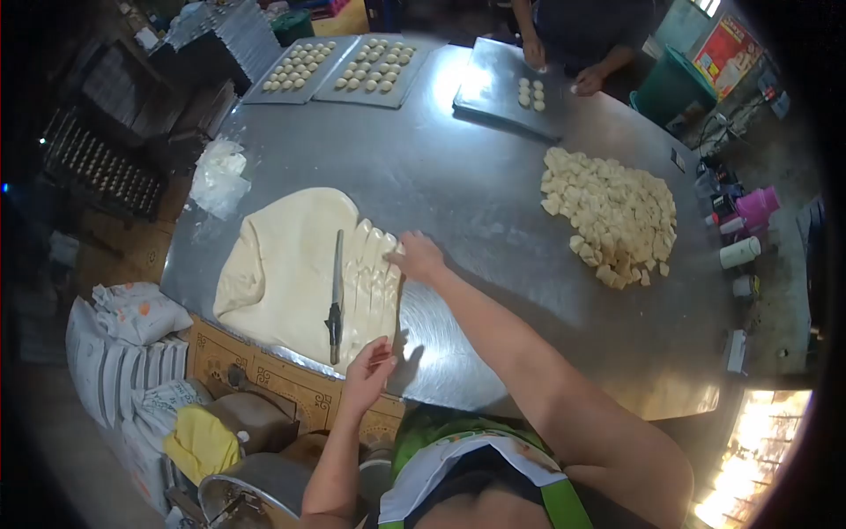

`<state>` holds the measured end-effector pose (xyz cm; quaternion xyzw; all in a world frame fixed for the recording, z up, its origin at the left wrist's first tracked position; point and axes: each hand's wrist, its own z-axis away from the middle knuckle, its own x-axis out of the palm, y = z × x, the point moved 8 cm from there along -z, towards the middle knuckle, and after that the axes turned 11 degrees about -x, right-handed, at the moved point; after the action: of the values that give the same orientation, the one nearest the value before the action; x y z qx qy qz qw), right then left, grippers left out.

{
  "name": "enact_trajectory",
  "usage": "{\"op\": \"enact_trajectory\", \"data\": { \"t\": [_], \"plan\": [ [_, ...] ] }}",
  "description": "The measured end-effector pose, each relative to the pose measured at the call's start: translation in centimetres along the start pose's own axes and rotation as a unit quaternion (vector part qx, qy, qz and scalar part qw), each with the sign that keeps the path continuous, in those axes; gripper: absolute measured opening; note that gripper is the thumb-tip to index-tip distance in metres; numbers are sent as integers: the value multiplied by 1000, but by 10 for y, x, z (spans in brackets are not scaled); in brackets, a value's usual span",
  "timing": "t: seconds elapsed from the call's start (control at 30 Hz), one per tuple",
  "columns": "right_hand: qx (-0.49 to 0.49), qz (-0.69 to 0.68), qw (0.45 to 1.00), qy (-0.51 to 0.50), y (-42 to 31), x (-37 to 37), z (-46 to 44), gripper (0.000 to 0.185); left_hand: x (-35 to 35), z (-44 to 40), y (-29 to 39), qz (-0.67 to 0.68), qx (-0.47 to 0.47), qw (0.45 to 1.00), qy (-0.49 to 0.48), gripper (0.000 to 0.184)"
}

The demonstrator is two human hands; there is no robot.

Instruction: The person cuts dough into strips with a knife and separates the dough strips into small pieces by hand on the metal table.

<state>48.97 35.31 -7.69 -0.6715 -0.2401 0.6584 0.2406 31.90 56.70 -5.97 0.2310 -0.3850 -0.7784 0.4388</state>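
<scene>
Head view: right hand (pixel 419 257) touches cut dough strips (pixel 374 282), pinch unclear. Left hand (pixel 367 371) is half-open, knife (pixel 334 322) near it.

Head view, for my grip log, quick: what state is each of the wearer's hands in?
Left hand: open, loosely curled, by the near end of the cut dough strips.
Right hand: at their far end; grip cannot be told.
</scene>
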Motion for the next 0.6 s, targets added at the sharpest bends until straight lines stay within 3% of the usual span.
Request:
{"op": "enact_trajectory", "data": {
  "t": [0.07,0.13,0.17,0.2,0.23,0.3,0.37,0.43,0.47,0.53,0.6],
  "plan": [
    [-111,-93,989,-18,-12,0,20,45,-4,-3,10,-57,51,996,44,57],
    [-239,-140,960,-34,-39,-17,75,30,1,-1,42,-284,165,932,156,62],
    [-241,-144,955,-93,-42,-18,110,25,4,2,57,-391,210,870,215,64],
    [-207,-172,956,-118,-59,-42,148,32,4,0,61,-388,217,866,228,64],
    [-233,-166,947,-144,-76,-74,183,36,8,-5,63,-448,221,827,259,64],
    [-256,-261,923,-124,-104,-158,240,30,20,-12,60,-564,215,734,311,63],
    [-280,-300,906,-101,-104,-216,279,26,26,-20,51,-576,244,710,323,59],
    [-307,-318,897,-11,-85,-262,310,33,38,-16,41,-601,289,667,333,51],
    [-314,-319,894,-9,-76,-271,320,33,47,-11,41,-603,290,662,338,51],
    [-246,-343,905,61,-40,-290,339,34,54,-28,6,-476,43,859,183,33],
    [-210,-346,908,110,-8,-310,360,34,86,9,10,-458,25,863,211,22]
  ]
}}
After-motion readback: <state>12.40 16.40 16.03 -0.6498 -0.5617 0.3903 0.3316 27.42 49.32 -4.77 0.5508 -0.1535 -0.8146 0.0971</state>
